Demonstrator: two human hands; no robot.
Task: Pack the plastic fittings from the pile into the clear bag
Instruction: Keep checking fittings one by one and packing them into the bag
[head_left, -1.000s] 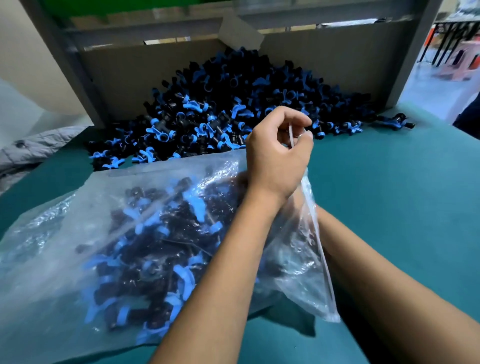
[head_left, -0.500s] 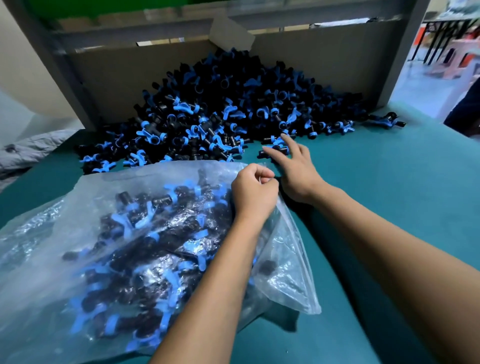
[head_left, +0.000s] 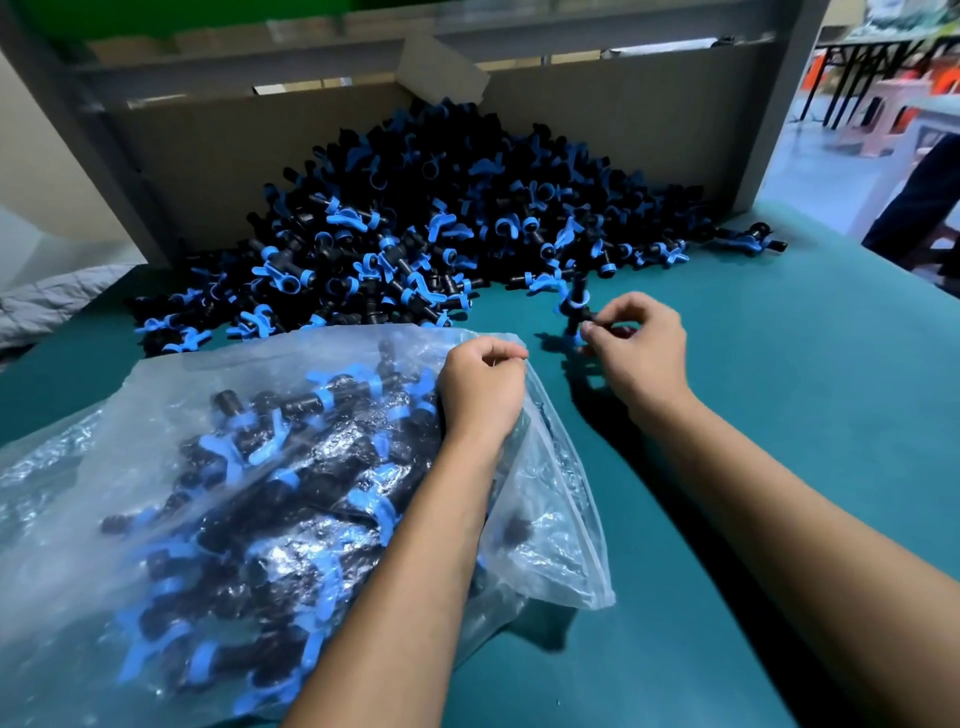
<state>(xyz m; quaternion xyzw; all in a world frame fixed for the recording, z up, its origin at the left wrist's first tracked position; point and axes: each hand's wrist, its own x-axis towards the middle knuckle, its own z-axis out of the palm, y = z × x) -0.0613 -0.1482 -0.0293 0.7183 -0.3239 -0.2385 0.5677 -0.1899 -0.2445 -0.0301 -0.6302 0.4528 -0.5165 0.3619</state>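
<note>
Atop teal table (head_left: 779, 415), fittings pile (head_left: 415, 234)

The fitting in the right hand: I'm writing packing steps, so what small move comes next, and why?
Probably carry the fitting left into the bag's mouth. The right hand pinches it just off the pile, while the left hand pinches the clear bag edge.

Teal table (head_left: 779, 415); grey frame (head_left: 774, 119) with cardboard backing (head_left: 623, 130) at its far edge; grey quilted cloth (head_left: 47, 301) left; pink stool (head_left: 883, 119) and dark-legged tables (head_left: 852, 78) beyond, right.
</note>
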